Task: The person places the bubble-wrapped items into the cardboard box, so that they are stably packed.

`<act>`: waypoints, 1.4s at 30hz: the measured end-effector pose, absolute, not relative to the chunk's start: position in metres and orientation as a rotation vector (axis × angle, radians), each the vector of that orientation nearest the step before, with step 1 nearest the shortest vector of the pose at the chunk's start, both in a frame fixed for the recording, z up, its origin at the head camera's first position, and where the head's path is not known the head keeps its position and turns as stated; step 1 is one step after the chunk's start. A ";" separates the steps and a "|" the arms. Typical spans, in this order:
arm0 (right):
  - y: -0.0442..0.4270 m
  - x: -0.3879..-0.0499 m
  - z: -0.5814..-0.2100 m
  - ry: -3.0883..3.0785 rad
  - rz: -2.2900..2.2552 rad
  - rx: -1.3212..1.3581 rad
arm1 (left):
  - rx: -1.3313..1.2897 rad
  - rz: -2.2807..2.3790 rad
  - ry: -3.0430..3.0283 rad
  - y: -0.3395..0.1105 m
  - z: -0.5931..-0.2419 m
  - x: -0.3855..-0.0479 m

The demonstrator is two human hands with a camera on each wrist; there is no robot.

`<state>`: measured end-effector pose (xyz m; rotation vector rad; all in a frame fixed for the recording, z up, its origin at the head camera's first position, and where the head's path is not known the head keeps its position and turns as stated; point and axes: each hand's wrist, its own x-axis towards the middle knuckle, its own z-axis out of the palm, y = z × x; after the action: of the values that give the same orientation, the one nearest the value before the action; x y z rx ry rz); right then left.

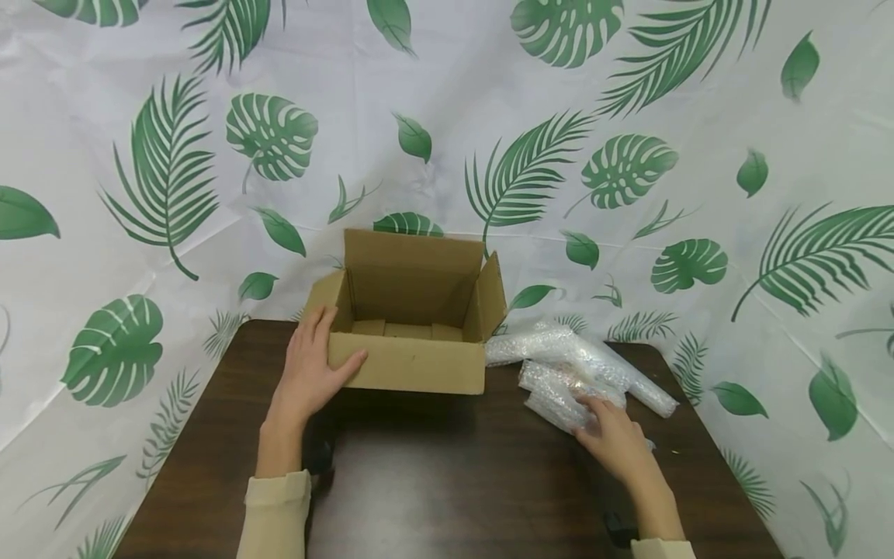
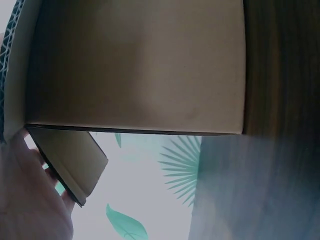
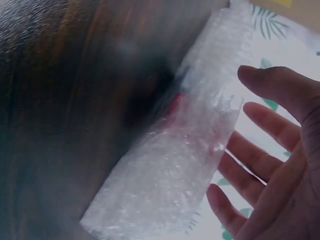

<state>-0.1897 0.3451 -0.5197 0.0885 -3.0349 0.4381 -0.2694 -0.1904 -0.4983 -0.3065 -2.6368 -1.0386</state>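
Head view: the left hand (image 1: 312,373), centre-left, grips a brown cardboard box (image 1: 415,366), likely steadying it; lower right, the right hand (image 1: 618,441) spreads wide at a clear bubble-wrap roll (image 1: 552,397).

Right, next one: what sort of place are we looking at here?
Probably a small, makeshift indoor workspace, perhaps for packing or unpacking: a dark table backed and flanked by a white leaf-print backdrop, with an open cardboard box and bubble wrap on it.
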 end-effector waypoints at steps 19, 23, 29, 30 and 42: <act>0.349 -0.189 -0.532 -3.095 0.407 0.026 | -0.284 -1.025 -2.642 -0.190 -0.501 -0.266; 0.349 -0.190 -0.533 -3.077 0.378 0.031 | -0.277 -1.025 -2.640 -0.189 -0.501 -0.267; 0.350 -0.189 -0.531 -3.090 0.346 -0.005 | -0.276 -1.015 -2.632 -0.186 -0.503 -0.271; 0.351 -0.189 -0.531 -3.094 0.348 -0.010 | -0.275 -1.012 -2.632 -0.186 -0.504 -0.272; 0.348 -0.182 -0.514 -3.000 0.424 0.061 | -0.252 -0.989 -2.620 -0.183 -0.505 -0.268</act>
<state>-0.1824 0.3481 -0.5141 0.0610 -2.9997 0.4240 -0.2683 -0.1828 -0.5054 -0.2521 -2.6198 -0.9894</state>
